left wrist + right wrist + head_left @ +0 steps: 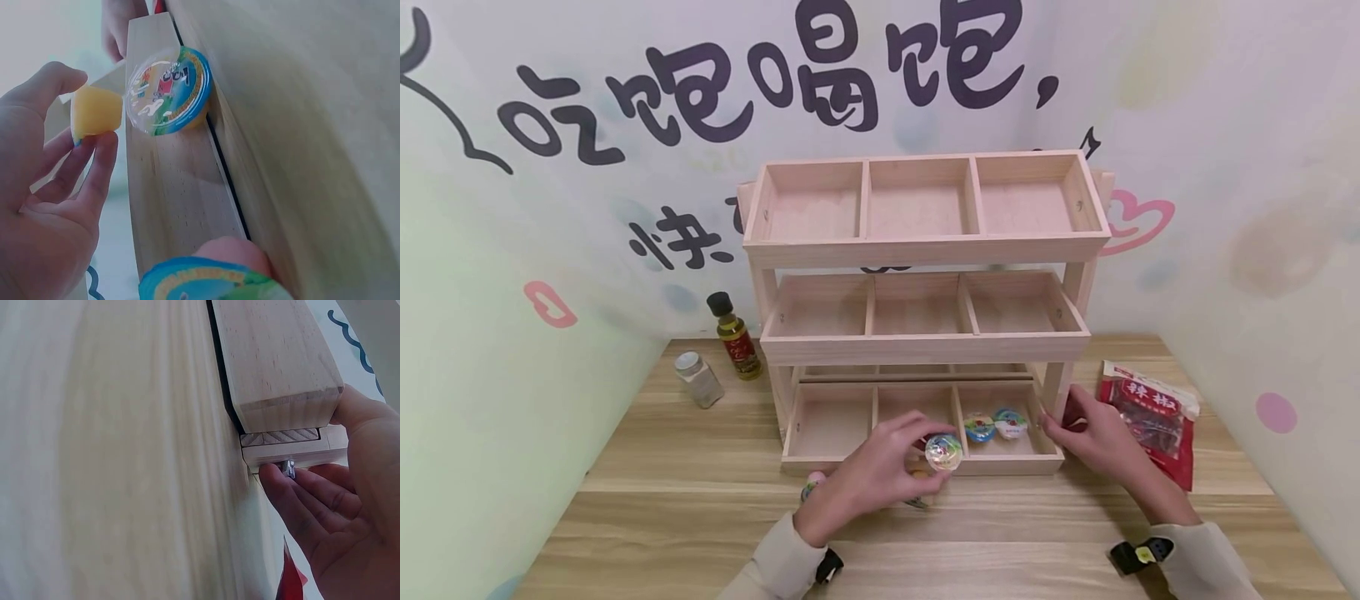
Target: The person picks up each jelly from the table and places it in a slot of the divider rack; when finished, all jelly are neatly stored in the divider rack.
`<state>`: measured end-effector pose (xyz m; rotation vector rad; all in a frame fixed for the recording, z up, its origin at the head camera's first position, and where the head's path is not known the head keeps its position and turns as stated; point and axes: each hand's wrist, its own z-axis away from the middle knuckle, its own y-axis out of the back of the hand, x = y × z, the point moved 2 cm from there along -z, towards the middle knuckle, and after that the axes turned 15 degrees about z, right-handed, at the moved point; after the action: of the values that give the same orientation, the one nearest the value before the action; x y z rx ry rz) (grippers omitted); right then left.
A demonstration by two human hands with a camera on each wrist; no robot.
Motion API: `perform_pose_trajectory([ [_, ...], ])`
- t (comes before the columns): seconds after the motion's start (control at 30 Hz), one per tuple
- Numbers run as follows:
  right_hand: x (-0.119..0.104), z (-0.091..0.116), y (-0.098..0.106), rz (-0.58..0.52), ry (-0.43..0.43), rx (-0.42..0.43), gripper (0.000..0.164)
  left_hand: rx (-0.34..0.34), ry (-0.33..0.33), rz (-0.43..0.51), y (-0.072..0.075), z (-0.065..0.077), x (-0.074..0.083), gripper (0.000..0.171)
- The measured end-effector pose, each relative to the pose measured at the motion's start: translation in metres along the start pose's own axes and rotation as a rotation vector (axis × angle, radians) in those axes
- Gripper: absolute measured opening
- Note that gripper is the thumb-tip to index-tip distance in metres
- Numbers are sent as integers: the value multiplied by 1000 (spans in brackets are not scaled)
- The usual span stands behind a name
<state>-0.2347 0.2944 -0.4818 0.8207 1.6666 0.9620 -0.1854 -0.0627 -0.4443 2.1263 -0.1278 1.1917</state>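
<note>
"Thumb and fingers of the left hand [880,471] are pinching one small jelly cup [943,452] from opposite sides, and its lid is facing the person."

"Is it weighing much, in your opinion?"

"I am guessing light. Its wall is looking thin and smooth, maybe slippery, and I am supposing the yellow filling soft. I am recommending the rim for taking hold, without pressing the lid."

"Where is it hanging exactly?"

"At the front edge of the lowest tray [1015,467], by the middle compartment. Nearby a pinkish cup [812,483] and a yellowish cup [919,502], both partly hidden, are resting on the table [700,517]; a blue-lidded cup [979,427] and a paler cup [1011,423] are sitting in the right compartment."

"And the right hand [1097,437]?"

"Its bent fingers are holding the right end of the wooden rack [925,252], near a metal screw [288,469]; how each finger is pressing, I cannot tell."

"What is standing farther?"

"Red packet [1150,421] is lying on the right; oil bottle [739,342] and jar [700,382] are standing on the left."
</note>
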Motion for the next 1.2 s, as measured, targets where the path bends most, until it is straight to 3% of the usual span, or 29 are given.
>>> perform_pose_trajectory([
  [0.33, -1, 1, 0, -11, 0, -4, 51, 56, -62, -66, 2, -11, -7, 50],
  [0.73, 3, 0, -2, -19, -17, -13, 48, 51, 79, -151, 2, -26, -18, 46],
  [0.83, 4, 1, -2, -16, -22, -12, 49, 31, 103, -117, 3, -32, -24, 42],
  [1.03, 5, 1, -3, -13, -21, -9, 50, -19, 206, 71, 5, -42, -33, 41],
  [1.2, 3, 0, -3, -18, -12, -4, 50, -39, 249, 98, 8, -46, -34, 41],
])
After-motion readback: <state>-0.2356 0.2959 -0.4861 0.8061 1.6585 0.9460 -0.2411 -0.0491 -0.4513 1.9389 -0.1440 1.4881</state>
